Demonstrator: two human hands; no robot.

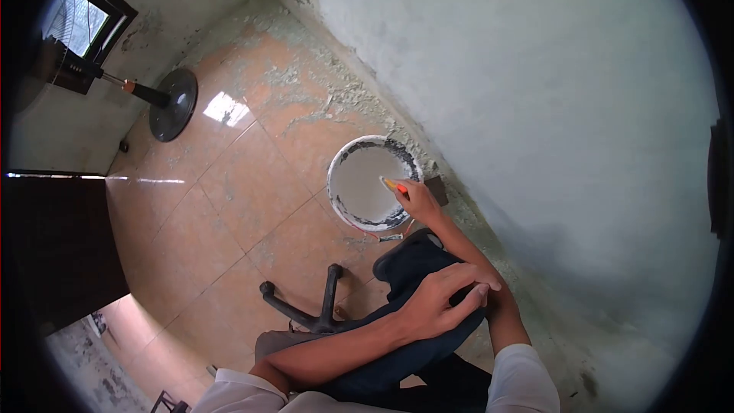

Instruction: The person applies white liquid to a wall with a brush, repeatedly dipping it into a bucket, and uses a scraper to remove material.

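Note:
A round white bucket [331,191], its rim smeared with dark and white residue, stands on the floor near the wall. Pale grey-white liquid [365,180] fills much of it. My right hand [419,205] reaches over the near right rim, closed around a tool with an orange and yellow handle [396,186]; its pale tip is over the liquid. Beside that hand shows a dark flat square piece [436,190]. My left hand [449,300] lies above my knee, fingers bent and tips drawn toward the thumb, right at my right forearm, with nothing visible in it.
Paint flakes [344,99] litter the tiled floor [222,218] along the wall [520,92]. A standing fan's round base [174,105] is at the far left. Black chair legs [325,310] spread below me. A dark door panel [61,248] stands at the left.

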